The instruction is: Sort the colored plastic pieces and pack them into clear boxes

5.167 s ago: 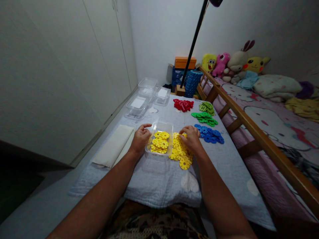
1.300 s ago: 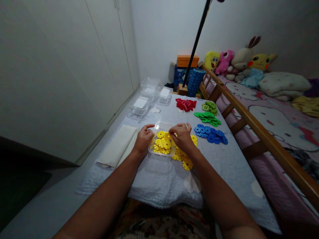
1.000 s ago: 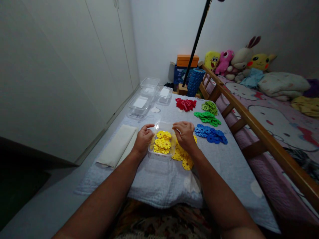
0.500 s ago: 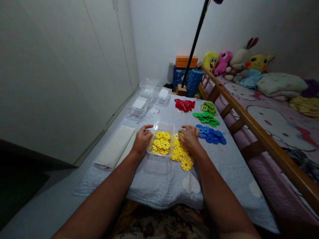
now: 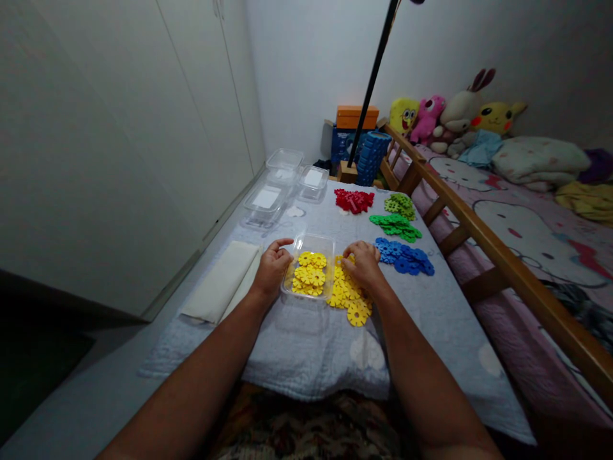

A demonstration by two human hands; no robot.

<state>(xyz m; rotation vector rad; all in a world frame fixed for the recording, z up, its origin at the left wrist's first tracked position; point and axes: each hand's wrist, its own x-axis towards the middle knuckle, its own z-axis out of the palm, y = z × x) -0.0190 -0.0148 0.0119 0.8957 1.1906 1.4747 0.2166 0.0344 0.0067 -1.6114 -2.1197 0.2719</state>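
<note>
A clear plastic container [image 5: 330, 239] with several yellow snowflake discs [image 5: 309, 275] in it stands in front of me. My left hand [image 5: 274, 265] grips its left wall, index finger along the rim and thumb lower down. To the right of the container lies a loose pile of yellow discs [image 5: 348, 295]. My right hand [image 5: 364, 260] is over the far end of this pile, its fingertips pinched on a yellow disc that they partly hide. Just past that hand are blue discs [image 5: 407, 257].
Green discs [image 5: 396, 227], lime discs [image 5: 400, 206] and red discs [image 5: 354, 200] form separate piles farther back. More clear containers [image 5: 265, 199] stand at the far left. A folded cream cloth [image 5: 220, 281] lies left of my arm. A wooden bed rail [image 5: 507, 255] runs along the right.
The fingers of my right hand have drawn together on a yellow disc at the pile. My left hand and the container look the same.
</note>
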